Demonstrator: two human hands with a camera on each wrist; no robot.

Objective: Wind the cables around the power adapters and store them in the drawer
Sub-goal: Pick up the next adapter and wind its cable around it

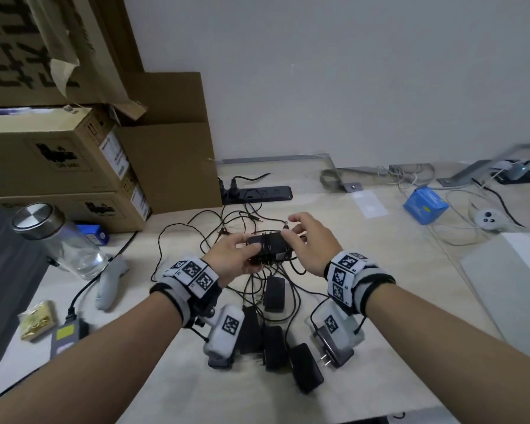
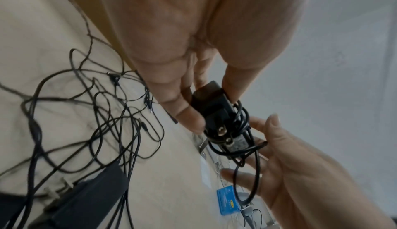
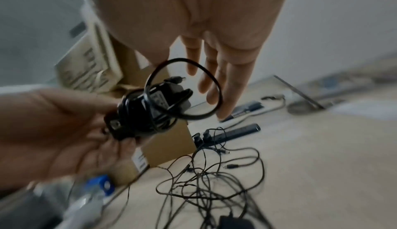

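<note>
Over desk [image 1: 380, 301], adapter [image 1: 268, 244] between left fingers [image 1: 251, 247]

The left hand [image 2: 193, 49] pinches a black adapter [image 2: 214, 108], cable [image 2: 240, 122] coiled around it. At four o'clock, the right hand [image 2: 300, 173] touches a hanging loop.

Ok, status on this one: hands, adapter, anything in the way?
Left hand grips adapter, cable mostly wound. Right hand open by the last loose loop. More adapters and tangled cables on desk; no drawer in view.
</note>
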